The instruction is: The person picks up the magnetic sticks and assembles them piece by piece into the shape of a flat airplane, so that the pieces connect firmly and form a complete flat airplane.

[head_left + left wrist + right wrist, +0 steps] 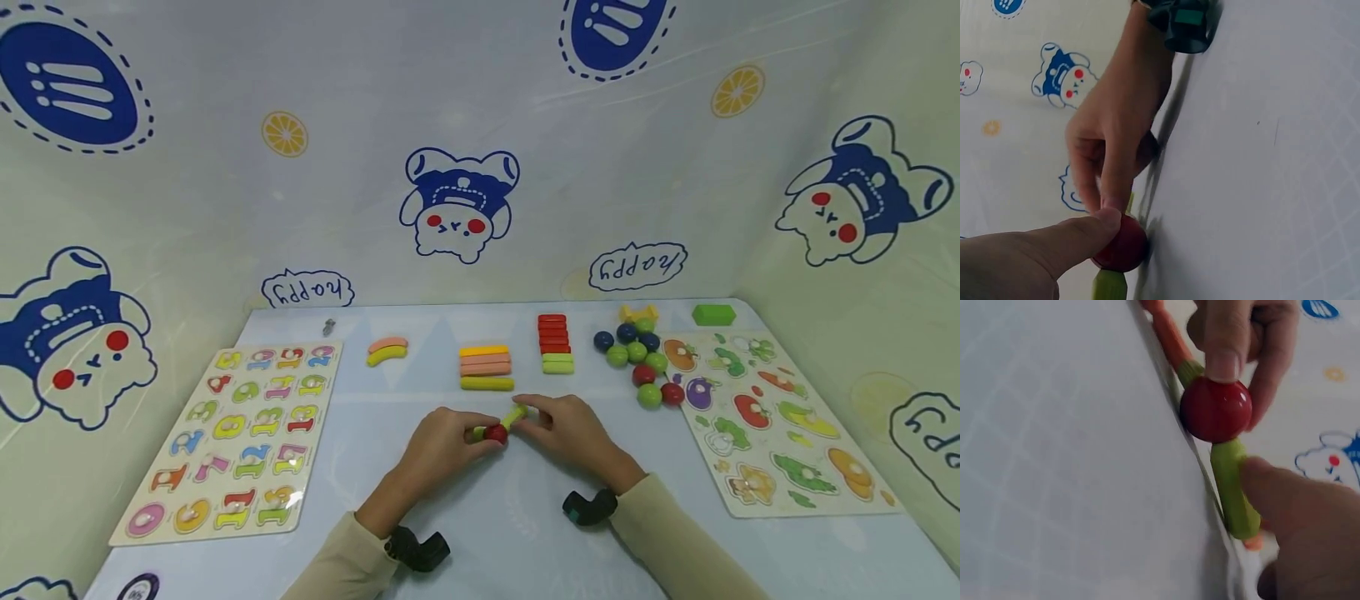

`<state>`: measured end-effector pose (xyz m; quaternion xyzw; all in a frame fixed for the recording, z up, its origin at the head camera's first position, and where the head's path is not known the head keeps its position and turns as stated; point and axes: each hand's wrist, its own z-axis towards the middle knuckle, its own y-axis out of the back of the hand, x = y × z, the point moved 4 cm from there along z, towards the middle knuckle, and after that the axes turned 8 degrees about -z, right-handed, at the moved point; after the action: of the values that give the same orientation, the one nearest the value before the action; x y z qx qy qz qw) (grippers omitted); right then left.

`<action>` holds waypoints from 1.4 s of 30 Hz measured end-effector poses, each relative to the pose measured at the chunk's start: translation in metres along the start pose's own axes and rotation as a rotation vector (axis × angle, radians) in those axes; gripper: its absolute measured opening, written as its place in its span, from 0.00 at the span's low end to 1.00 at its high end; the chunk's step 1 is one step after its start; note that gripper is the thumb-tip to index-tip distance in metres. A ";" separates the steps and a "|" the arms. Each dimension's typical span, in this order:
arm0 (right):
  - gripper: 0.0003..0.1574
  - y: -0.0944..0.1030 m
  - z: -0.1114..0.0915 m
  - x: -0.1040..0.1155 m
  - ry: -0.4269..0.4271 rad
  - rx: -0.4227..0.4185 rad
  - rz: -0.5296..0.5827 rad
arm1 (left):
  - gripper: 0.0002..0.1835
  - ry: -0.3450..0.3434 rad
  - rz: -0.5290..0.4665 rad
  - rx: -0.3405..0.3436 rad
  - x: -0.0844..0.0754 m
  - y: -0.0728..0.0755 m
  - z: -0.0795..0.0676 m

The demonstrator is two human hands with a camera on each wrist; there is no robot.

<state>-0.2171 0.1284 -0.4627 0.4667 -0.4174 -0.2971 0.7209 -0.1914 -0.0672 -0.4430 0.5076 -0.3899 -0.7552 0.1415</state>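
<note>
A glossy red ball (496,433) lies low over the table between two light-green sticks. My left hand (448,442) pinches the ball between thumb and fingers, plainly seen in the right wrist view, where the ball (1217,411) shows whole. On the right, my right hand (573,433) pinches the light-green stick (1230,487), whose end meets the ball. Another light-green stick (1110,286) sticks out from the ball's opposite side, partly under my left fingers. Whether the sticks are fixed into the ball cannot be told.
A number puzzle board (243,433) lies left and a vegetable puzzle board (780,433) right. Beyond the hands are yellow and pink sticks (485,365), red and green sticks (553,337), curved pieces (387,352), several coloured balls (649,395) and a green block (713,314).
</note>
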 end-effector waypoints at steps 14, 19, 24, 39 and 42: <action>0.21 -0.008 0.000 0.002 -0.151 -0.023 0.158 | 0.17 -0.039 0.018 0.014 -0.004 -0.004 -0.001; 0.21 -0.007 0.000 0.010 -0.147 -0.015 0.105 | 0.16 -0.072 0.034 -0.003 -0.009 -0.004 -0.003; 0.22 -0.008 0.000 0.011 -0.134 -0.018 0.064 | 0.17 -0.075 0.042 -0.003 -0.012 -0.003 -0.004; 0.15 -0.010 -0.002 0.004 -0.172 -0.080 0.094 | 0.16 -0.102 0.102 0.026 -0.016 -0.006 -0.003; 0.16 -0.010 -0.004 0.000 -0.186 -0.093 0.149 | 0.16 -0.105 0.108 0.023 -0.016 -0.006 -0.003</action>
<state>-0.2135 0.1264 -0.4725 0.3710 -0.5015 -0.3038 0.7201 -0.1805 -0.0546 -0.4378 0.4469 -0.4323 -0.7675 0.1558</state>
